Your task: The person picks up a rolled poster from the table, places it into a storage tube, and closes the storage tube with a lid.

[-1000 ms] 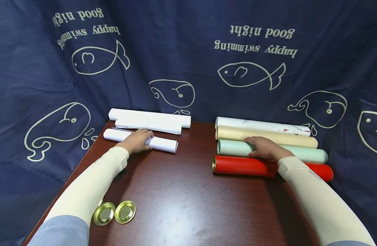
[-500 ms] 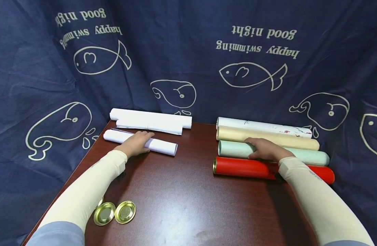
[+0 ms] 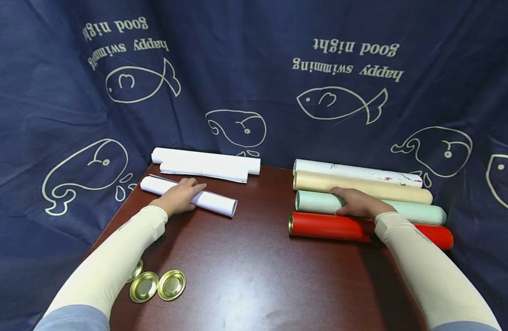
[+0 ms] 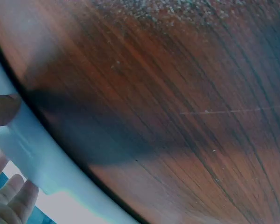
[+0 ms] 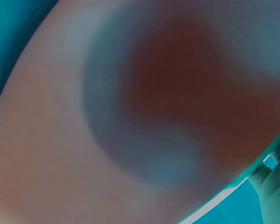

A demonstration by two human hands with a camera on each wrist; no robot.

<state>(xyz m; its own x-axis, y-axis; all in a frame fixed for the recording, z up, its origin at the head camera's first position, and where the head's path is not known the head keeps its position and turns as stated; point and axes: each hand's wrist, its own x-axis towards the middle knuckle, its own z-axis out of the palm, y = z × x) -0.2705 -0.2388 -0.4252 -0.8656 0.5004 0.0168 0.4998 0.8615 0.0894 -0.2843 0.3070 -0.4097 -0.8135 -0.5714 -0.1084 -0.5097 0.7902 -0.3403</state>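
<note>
In the head view my left hand (image 3: 180, 196) grips a rolled sheet of white paper (image 3: 214, 203) near its middle, on the left of the table. The left wrist view has the thumb (image 4: 3, 111) on one side of the roll and fingers (image 4: 19, 200) on the other. Over at the right, my right hand (image 3: 356, 202) holds a mint green tube (image 3: 415, 211), thumb on the near side and fingers over the top. That tube lies between a beige tube (image 3: 366, 186) and a red tube (image 3: 328, 226). The right wrist view is mostly blurred.
Behind the held roll lie more white paper rolls (image 3: 206, 158). A white tube with a painted pattern (image 3: 353, 171) lies at the back right. Gold metal lids (image 3: 171, 285) rest near the left forearm. A dark blue curtain (image 3: 274, 138) hangs behind the brown table (image 3: 245, 257).
My left hand has drawn the held paper roll slightly nearer, its right end swinging toward me and away from the rolls behind. The right hand stays on the mint green tube.
</note>
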